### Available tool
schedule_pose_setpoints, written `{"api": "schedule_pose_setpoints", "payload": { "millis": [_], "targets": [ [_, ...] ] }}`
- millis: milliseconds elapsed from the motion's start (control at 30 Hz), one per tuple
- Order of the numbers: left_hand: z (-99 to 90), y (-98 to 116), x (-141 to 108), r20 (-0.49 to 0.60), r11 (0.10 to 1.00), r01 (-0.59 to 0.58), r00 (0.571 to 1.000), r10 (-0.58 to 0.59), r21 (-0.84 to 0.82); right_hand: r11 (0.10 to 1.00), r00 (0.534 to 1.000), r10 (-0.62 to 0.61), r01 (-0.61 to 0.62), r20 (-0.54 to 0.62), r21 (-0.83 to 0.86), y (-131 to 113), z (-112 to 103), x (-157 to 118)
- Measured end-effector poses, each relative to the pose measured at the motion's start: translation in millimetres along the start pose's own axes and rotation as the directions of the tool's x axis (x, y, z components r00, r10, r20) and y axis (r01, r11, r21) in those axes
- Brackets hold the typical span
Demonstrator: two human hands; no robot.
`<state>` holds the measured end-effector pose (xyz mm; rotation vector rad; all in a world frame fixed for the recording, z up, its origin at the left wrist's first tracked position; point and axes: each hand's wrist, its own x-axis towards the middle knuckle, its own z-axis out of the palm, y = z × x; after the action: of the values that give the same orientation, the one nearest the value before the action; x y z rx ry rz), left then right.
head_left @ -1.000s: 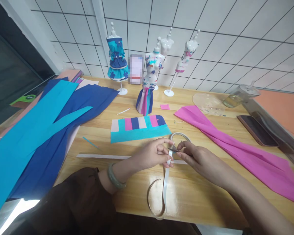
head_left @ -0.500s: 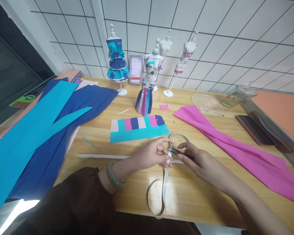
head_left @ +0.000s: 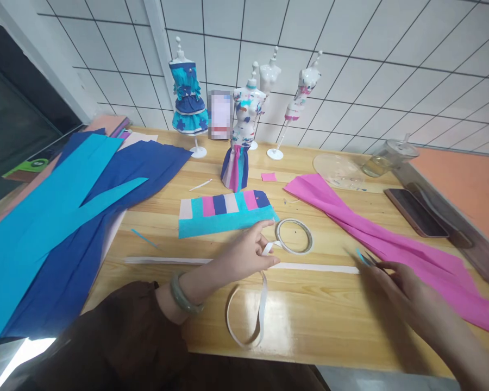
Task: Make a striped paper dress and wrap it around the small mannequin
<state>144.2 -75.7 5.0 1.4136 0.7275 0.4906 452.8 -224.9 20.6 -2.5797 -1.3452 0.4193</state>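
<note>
My left hand (head_left: 257, 250) is closed on a length of white tape (head_left: 263, 304), which hangs below the fingers in a loop over the table's front. Right beside the fingertips lies the tape roll (head_left: 312, 243), with a short bit of white strip between it and my fingers; whether the two are still joined I cannot tell. In my right hand (head_left: 407, 285), away to the right, is a small pair of dark scissors (head_left: 370, 260), with a turquoise scrap at its blades. Behind my left hand is a striped fabric piece (head_left: 228, 220) with a turquoise band. Under my left wrist runs a long white strip (head_left: 318, 267).
Several small mannequins stand at the back, one in a blue dress (head_left: 189, 98), one in a striped skirt (head_left: 234, 168). Blue fabric (head_left: 138, 163) covers the left side, pink fabric (head_left: 358, 228) the right. A phone (head_left: 415, 212) and a glass cup (head_left: 385, 160) sit at right.
My right hand has pulled the scissors away from the tape, to the right. My left hand stays on the tape, slightly lower, and the tape roll now shows in full.
</note>
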Motion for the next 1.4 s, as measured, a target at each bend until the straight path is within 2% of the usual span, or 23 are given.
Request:
{"api": "schedule_pose_setpoints", "payload": {
  "millis": [67,100,167,233,300,333,400,467,600,700,867,1033,1133,1333,1400],
  "targets": [
    [-0.9,1.6,-1.1,-0.067,0.983,-0.029,0.997,0.042,0.182,0.997,1.000,0.026,-0.026,0.007,-0.075,22.5,7.9,3.4],
    [-1.5,2.5,-1.6,-0.092,0.964,-0.031,0.994,0.057,0.264,0.994,1.000,-0.008,0.004,-0.028,-0.110,30.4,11.8,3.5],
    [-2.9,3.9,-2.2,-0.120,0.919,-0.033,0.989,0.086,0.392,0.960,0.978,-0.149,0.108,-0.144,-0.260,38.4,18.0,0.5],
    [-4.5,4.0,-2.1,-0.122,0.874,-0.053,0.984,0.128,0.484,0.873,0.914,-0.313,0.169,-0.259,-0.457,35.4,20.5,-3.5],
    [-6.0,3.1,-1.6,-0.118,0.834,-0.076,0.979,0.166,0.546,0.798,0.840,-0.452,0.230,-0.301,-0.557,21.5,20.7,-5.3],
    [-6.6,2.7,-1.3,-0.112,0.819,-0.087,0.977,0.181,0.567,0.783,0.803,-0.515,0.298,-0.301,-0.545,10.6,20.7,-5.0],
    [-7.6,2.2,-1.1,-0.100,0.805,-0.104,0.975,0.198,0.585,0.758,0.711,-0.635,0.497,-0.302,-0.423,-17.7,22.3,-3.3],
    [-8.2,2.4,-1.3,-0.088,0.806,-0.119,0.974,0.207,0.580,0.720,0.662,-0.694,0.637,-0.283,-0.276,-51.0,26.8,-1.9],
    [-9.2,3.8,-1.4,-0.081,0.813,-0.132,0.973,0.214,0.568,0.668,0.656,-0.744,0.721,-0.128,-0.186,-107.5,40.8,-0.6],
    [-10.1,4.4,-0.7,-0.087,0.817,-0.138,0.971,0.223,0.560,0.675,0.673,-0.734,0.703,-0.096,-0.224,-126.9,49.0,1.9],
    [-11.4,4.1,0.3,-0.075,0.842,-0.147,0.973,0.216,0.520,0.676,0.692,-0.720,0.681,-0.056,-0.279,-130.5,53.0,6.3],
    [-11.2,6.3,0.1,-0.097,0.854,-0.135,0.973,0.211,0.502,0.655,0.670,-0.741,0.708,-0.044,-0.262,-127.5,52.9,7.4],
    [-12.0,9.8,0.1,-0.114,0.902,-0.111,0.978,0.173,0.418,0.657,0.669,-0.741,0.708,-0.051,-0.261,-127.0,47.1,6.2],
    [-16.7,19.1,-1.7,-0.128,0.976,-0.082,0.986,0.109,0.202,0.626,0.605,-0.776,0.702,-0.179,-0.340,-126.3,27.6,2.3],
    [-18.6,21.9,-2.6,-0.128,0.984,-0.073,0.987,0.094,0.161,0.666,0.632,-0.744,0.675,-0.216,-0.317,-125.2,24.1,1.7]
  ]
}}
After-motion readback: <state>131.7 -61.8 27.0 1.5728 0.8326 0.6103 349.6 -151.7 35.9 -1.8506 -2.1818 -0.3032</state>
